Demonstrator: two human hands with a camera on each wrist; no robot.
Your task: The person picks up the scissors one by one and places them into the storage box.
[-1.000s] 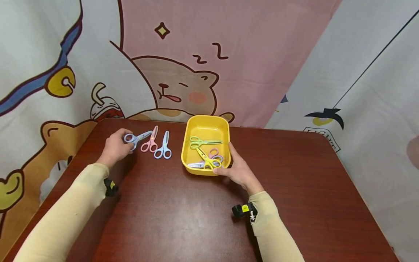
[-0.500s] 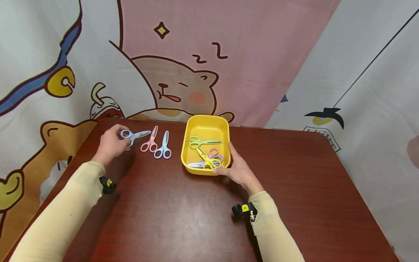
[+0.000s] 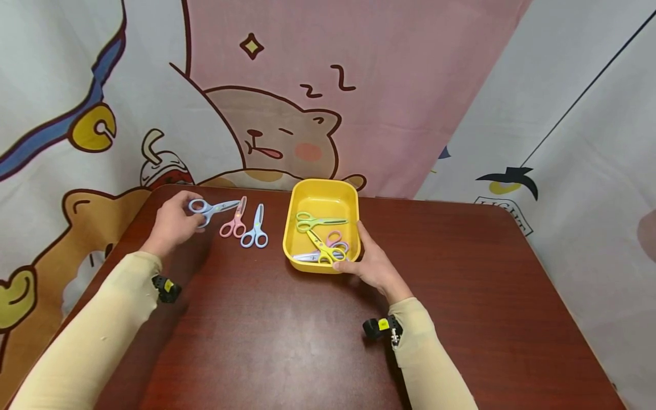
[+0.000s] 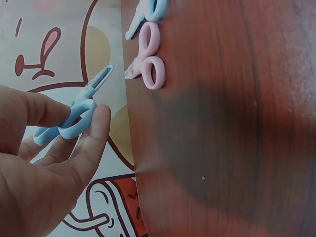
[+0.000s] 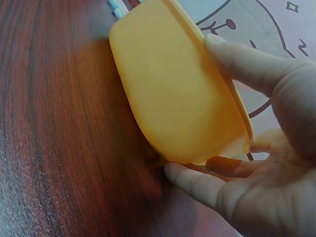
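Observation:
My left hand (image 3: 175, 223) pinches a pair of light blue scissors (image 4: 76, 120) by the handle loops, thumb on one side and fingers on the other. The blades point right, over the pink scissors (image 3: 236, 221) in the head view. Beside those lie other light blue scissors (image 3: 254, 230), tips away from me. My right hand (image 3: 376, 266) grips the near right corner of a yellow tray (image 3: 287, 228), thumb over the rim, fingers along the outer side. Inside the tray are green scissors (image 3: 322, 221), yellow scissors (image 3: 323, 246), and partly covered pink and lilac scissors (image 3: 312, 258).
The dark red-brown table (image 3: 287, 341) ends at the back against a printed curtain (image 3: 400, 102). The tray stands near that back edge, right of the loose scissors. Each wrist wears a small black camera (image 3: 166, 289).
The left hand has shifted slightly left and back with the light blue scissors, which appear raised. The right hand and tray stay in place.

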